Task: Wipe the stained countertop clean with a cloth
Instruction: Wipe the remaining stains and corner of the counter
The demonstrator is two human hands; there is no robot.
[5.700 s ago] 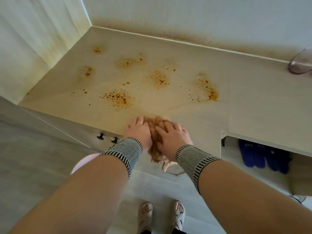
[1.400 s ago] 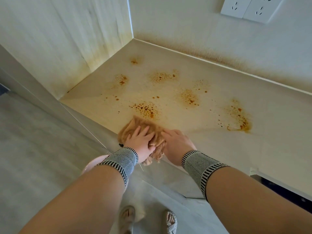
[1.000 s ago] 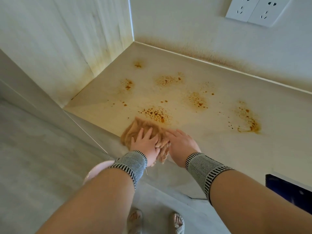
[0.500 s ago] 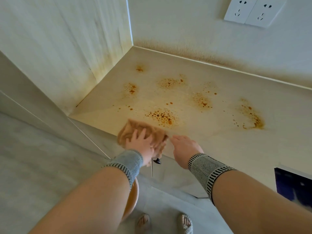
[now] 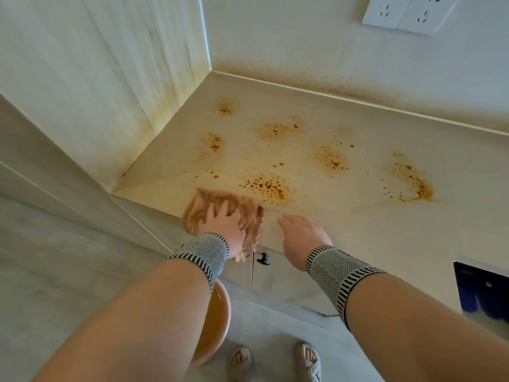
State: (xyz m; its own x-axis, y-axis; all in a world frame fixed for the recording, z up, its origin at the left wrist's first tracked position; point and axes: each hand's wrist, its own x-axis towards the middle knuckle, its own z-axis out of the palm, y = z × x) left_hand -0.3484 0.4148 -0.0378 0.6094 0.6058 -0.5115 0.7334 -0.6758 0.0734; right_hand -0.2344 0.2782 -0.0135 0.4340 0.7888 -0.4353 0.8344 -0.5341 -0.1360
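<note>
Bright, soft daylight; wide-angle edge distortion

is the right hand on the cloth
No, the right hand rests on the bare countertop beside the cloth.

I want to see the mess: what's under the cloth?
Only the counter shows around the cloth. The left hand presses it flat, so any spots beneath are hidden.
</note>
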